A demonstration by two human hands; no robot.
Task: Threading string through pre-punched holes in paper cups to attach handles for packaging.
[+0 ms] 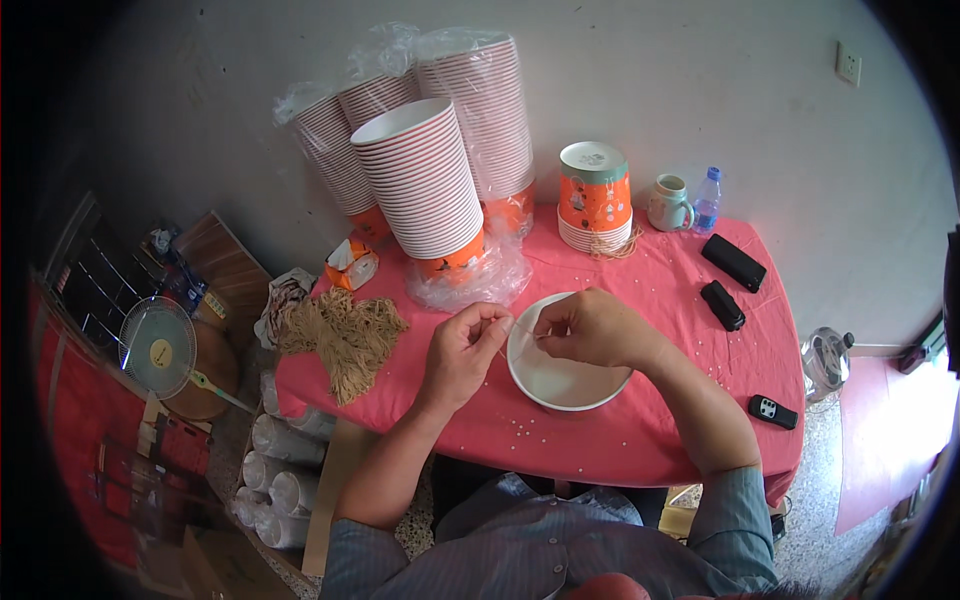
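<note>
Over there, the left hand [468, 342] and right hand [592, 326] each pinch, thumb to fingertip, what looks like a thin strand [523, 329], just above the left part of the white bowl [572, 384] on the red surface [665, 440]. I'd judge it nearly weightless, limp and easily dropped, best gripped close to its tip.

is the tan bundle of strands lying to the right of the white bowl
No, the tan bundle of strands lies to the left of the white bowl.
</note>
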